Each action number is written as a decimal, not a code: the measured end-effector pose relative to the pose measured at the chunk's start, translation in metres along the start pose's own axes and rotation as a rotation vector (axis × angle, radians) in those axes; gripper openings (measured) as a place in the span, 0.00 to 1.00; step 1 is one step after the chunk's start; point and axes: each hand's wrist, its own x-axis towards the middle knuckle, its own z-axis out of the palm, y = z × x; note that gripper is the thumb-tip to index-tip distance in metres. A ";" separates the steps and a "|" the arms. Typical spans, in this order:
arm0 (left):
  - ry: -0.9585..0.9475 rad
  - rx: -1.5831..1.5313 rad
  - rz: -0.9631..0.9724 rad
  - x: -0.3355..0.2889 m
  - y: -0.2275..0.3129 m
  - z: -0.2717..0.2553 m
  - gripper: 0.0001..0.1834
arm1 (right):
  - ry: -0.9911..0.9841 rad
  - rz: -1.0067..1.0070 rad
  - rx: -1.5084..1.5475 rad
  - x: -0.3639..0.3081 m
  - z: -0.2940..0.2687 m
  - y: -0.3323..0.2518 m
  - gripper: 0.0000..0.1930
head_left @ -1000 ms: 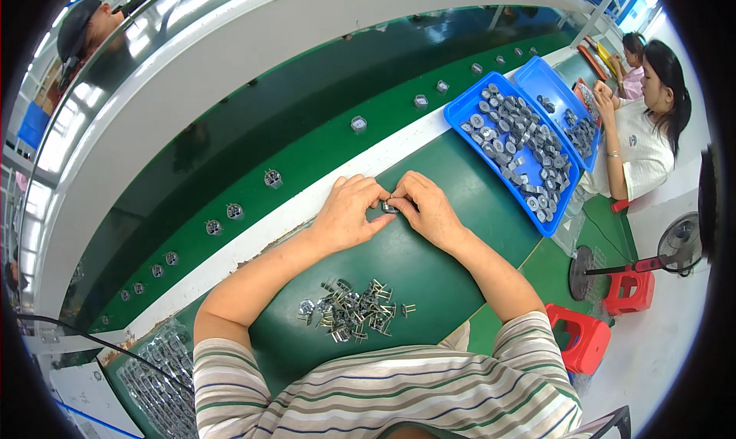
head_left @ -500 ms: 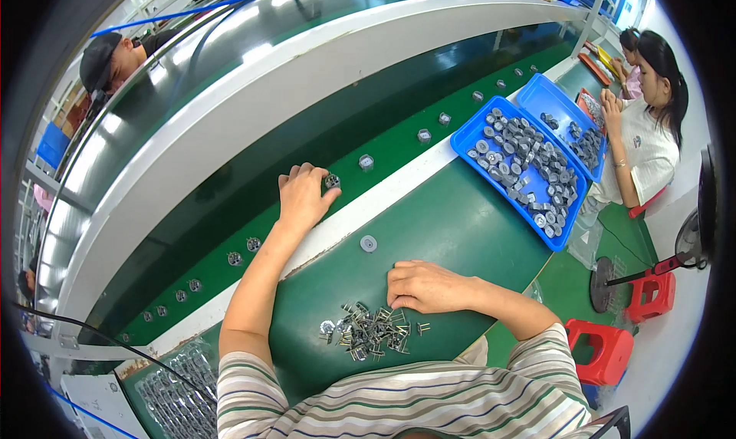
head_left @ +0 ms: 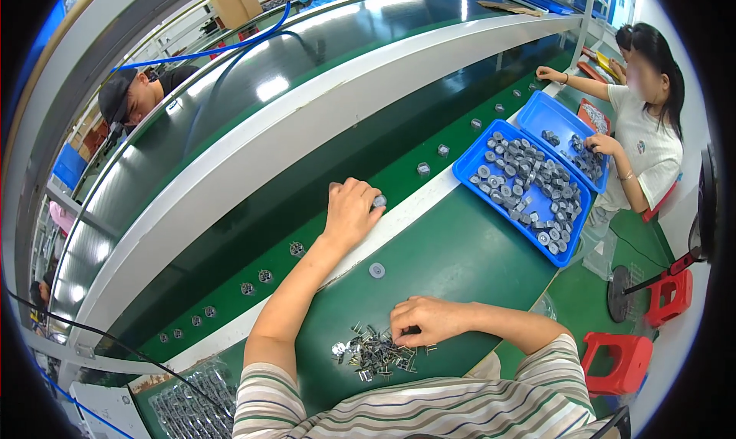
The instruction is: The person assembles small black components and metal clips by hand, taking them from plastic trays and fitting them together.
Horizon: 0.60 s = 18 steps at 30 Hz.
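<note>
My left hand (head_left: 351,215) is over the green conveyor belt, its thumb and fingers closed around a small round grey part (head_left: 379,200) with a clear shell. At the edge of the pile of small electronic components with metal pins (head_left: 377,355), my right hand (head_left: 431,321) has its fingers curled together; what they pinch, if anything, is hidden. A single round grey cap (head_left: 376,270) lies on the green tabletop (head_left: 460,243) between my hands.
Round parts (head_left: 265,276) sit spaced along the belt. A blue tray (head_left: 502,190) of grey round parts stands at right, beside a second blue tray (head_left: 553,115). A co-worker (head_left: 648,124) reaches to the belt and tray. Red stools (head_left: 617,362) and a fan (head_left: 619,284) stand at right.
My left hand has left one round part on the belt and moved to another farther along. My right hand has moved to the pile. The co-worker's arm now stretches to the belt.
</note>
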 end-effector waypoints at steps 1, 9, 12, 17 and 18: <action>-0.006 -0.004 0.000 -0.003 0.009 -0.003 0.12 | 0.062 0.022 0.151 -0.002 0.000 0.002 0.05; -0.148 -0.487 -0.172 -0.052 0.037 -0.002 0.15 | 0.740 0.341 -0.178 0.004 -0.072 0.040 0.04; -0.141 -0.542 -0.194 -0.054 0.037 -0.002 0.15 | 0.853 0.282 -0.398 0.005 -0.077 0.054 0.05; -0.164 -0.490 -0.144 -0.055 0.039 -0.005 0.17 | 0.735 0.081 -0.807 0.003 -0.069 0.047 0.07; -0.181 -0.474 -0.131 -0.055 0.039 -0.006 0.17 | 0.713 0.067 -0.785 0.003 -0.068 0.045 0.07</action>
